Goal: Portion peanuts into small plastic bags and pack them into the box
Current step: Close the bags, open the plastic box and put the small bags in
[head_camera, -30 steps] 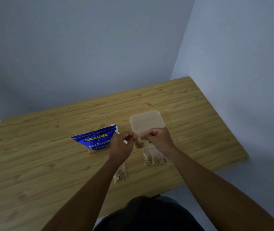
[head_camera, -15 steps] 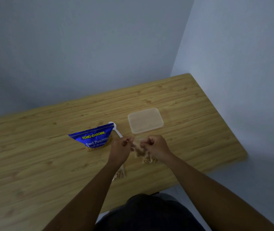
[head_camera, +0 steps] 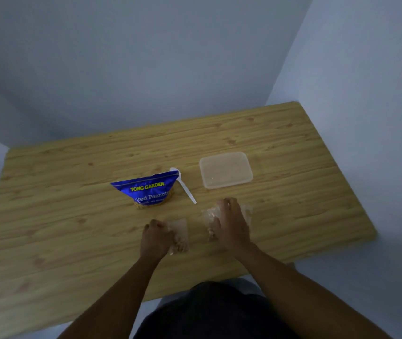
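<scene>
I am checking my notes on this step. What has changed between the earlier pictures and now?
Both hands, earlier pinching together in the air, parted and lowered to the wooden table. The right hand now rests on small clear plastic bags of peanuts at right; the left hand holds the left clear bag. The blue foil peanut packet, white plastic spoon and translucent rectangular plastic box stayed.

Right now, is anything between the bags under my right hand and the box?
Nothing visible. Bare table separates the bags under the right hand from the box; the spoon and peanut packet sit further left.
</scene>
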`<state>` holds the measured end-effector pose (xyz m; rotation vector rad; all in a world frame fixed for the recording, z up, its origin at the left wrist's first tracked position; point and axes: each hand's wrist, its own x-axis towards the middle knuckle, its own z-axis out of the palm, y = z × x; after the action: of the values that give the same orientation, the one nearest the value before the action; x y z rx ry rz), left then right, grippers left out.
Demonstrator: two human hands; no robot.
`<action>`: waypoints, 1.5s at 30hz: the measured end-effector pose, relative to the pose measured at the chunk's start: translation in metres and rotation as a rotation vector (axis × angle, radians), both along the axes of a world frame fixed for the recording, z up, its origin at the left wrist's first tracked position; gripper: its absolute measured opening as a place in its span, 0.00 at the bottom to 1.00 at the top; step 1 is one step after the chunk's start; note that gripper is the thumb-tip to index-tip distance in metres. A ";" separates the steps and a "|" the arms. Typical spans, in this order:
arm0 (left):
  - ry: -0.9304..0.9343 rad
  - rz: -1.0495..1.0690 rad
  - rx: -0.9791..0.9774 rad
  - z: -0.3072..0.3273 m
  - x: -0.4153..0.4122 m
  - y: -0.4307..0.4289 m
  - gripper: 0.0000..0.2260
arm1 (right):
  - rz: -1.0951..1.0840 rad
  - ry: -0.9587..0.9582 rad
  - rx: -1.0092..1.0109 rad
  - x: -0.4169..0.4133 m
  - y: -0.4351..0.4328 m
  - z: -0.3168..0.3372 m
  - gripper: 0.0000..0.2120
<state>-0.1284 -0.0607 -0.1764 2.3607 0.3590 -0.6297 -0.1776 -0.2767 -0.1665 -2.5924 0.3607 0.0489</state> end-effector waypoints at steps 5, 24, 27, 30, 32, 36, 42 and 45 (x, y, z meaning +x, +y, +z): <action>0.014 0.023 0.033 -0.004 0.000 -0.005 0.13 | 0.163 0.169 0.107 0.000 0.025 -0.004 0.10; 0.104 0.046 -0.223 -0.001 -0.011 -0.007 0.06 | -0.194 0.437 0.472 0.006 0.069 -0.007 0.16; 0.026 -0.007 -0.203 0.006 -0.010 -0.007 0.08 | -0.190 0.405 0.476 0.007 0.063 -0.005 0.15; 0.012 -0.065 -0.273 0.013 -0.006 -0.007 0.10 | -0.160 0.348 0.523 0.010 0.054 0.001 0.12; -0.035 -0.111 -0.299 0.017 -0.002 -0.008 0.08 | -0.133 0.292 0.530 0.014 0.048 0.005 0.05; -0.175 -0.119 -0.341 0.029 0.009 -0.010 0.03 | -0.104 0.189 0.554 0.023 0.037 0.017 0.03; -0.324 -0.166 -0.348 0.055 0.027 -0.022 0.03 | -0.098 0.011 0.522 0.036 0.026 0.040 0.04; -0.395 -0.191 -0.360 0.060 0.034 -0.029 0.04 | -0.070 -0.076 0.494 0.043 0.024 0.048 0.03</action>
<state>-0.0939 -0.0892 -0.1167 2.1156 -0.1470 -0.2695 -0.1347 -0.2528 -0.1182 -2.0868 0.3591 0.0124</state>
